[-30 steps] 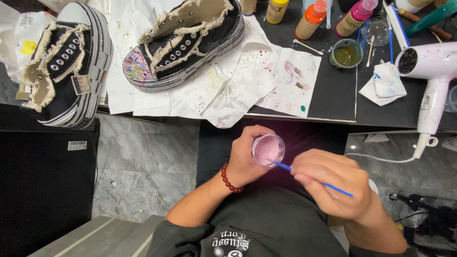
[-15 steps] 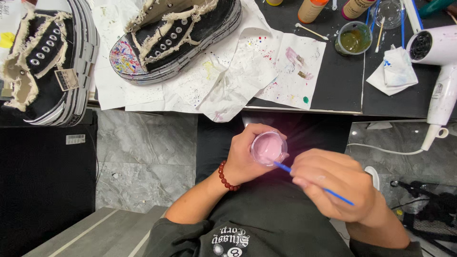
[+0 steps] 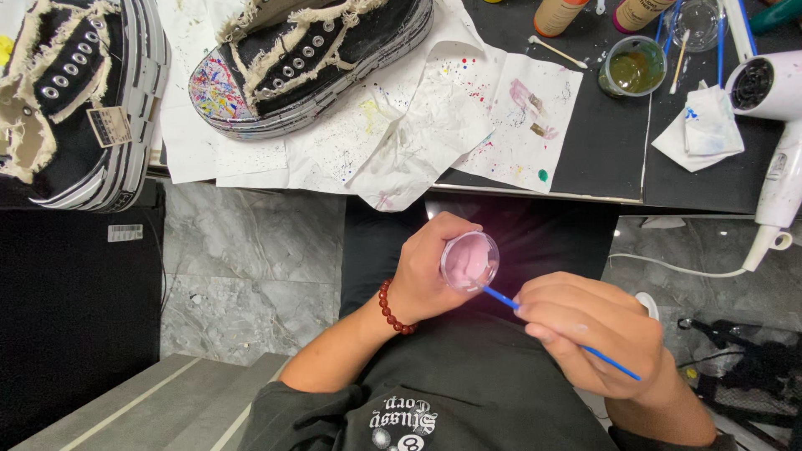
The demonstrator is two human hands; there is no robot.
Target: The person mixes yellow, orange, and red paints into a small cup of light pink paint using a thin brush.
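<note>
A grey marble floor (image 3: 242,259) is showing below the edge of a dark bench (image 3: 610,142), where paint-spattered sheets of white paper (image 3: 401,125) are lying spread under the work, seemingly to be catching drips. On that paper a black platform sneaker (image 3: 309,58) with frayed cream trim is lying on its side, its toe cap speckled in many colours and turned toward the person; a second matching sneaker (image 3: 75,100) is sitting at the far left. A white hair dryer (image 3: 777,125) is resting at the right edge, its cord trailing down. Near it a crumpled tissue (image 3: 702,125) is lying, and a small clear cup (image 3: 632,67) is holding murky olive-brown liquid.

Well below the bench, over the lap, the left hand (image 3: 430,267) is gripping a small round clear cup (image 3: 469,260), tilted toward the face so its pale pink paint is showing. The right hand (image 3: 585,334) is pinching a thin blue brush (image 3: 568,338) like a pen, its tip dipping at the cup's rim.
</note>
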